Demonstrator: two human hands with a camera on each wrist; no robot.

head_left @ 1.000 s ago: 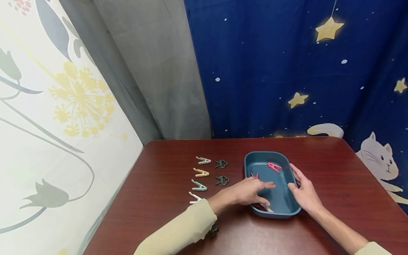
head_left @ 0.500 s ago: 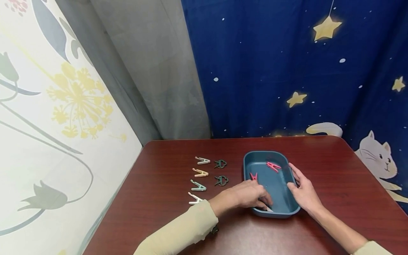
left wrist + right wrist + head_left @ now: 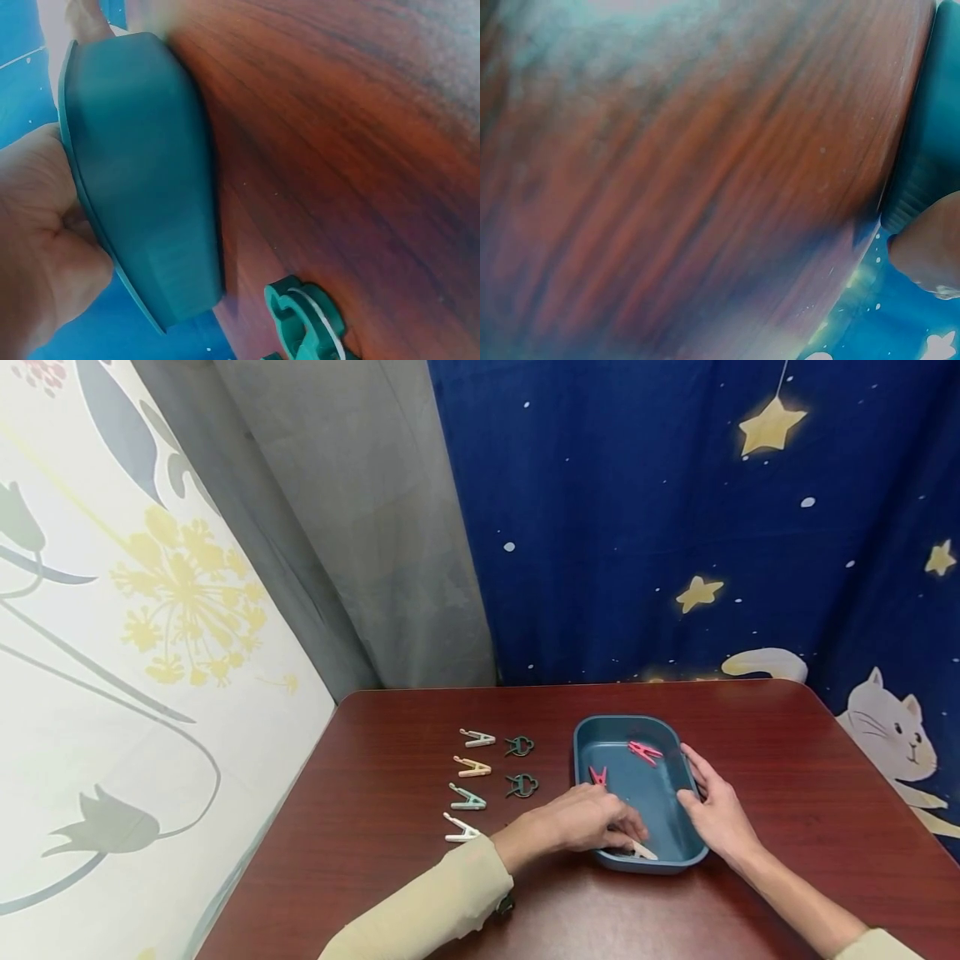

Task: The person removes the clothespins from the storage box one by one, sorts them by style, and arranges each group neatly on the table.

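Note:
Reaching over the near left wall of a blue plastic tray (image 3: 670, 827), my left hand (image 3: 585, 820) has its fingers curled down inside. Thumb and fingers pinch a pale clothespin (image 3: 645, 852), whose end sticks out past the fingertips. My right hand (image 3: 718, 814) grips the tray's right wall, thumb over the rim. Two red clothespins lie in the tray, one near the far end (image 3: 645, 752) and another by the left wall (image 3: 597, 776). The left wrist view shows the tray's outer side (image 3: 142, 165) but hides the pinched clothespin.
Left of the tray, a column of clothespins lies on the brown table (image 3: 405, 752): off-white (image 3: 477, 738), yellow (image 3: 472, 767), mint (image 3: 468, 797) and white (image 3: 461, 829). Beside them lie two dark green clips (image 3: 519, 746). Curtains hang behind the table.
My left hand's fingers, spread above the tray a second ago, have curled down into it. The pale clothespin has shifted slightly right with them. My right hand keeps its grip on the tray.

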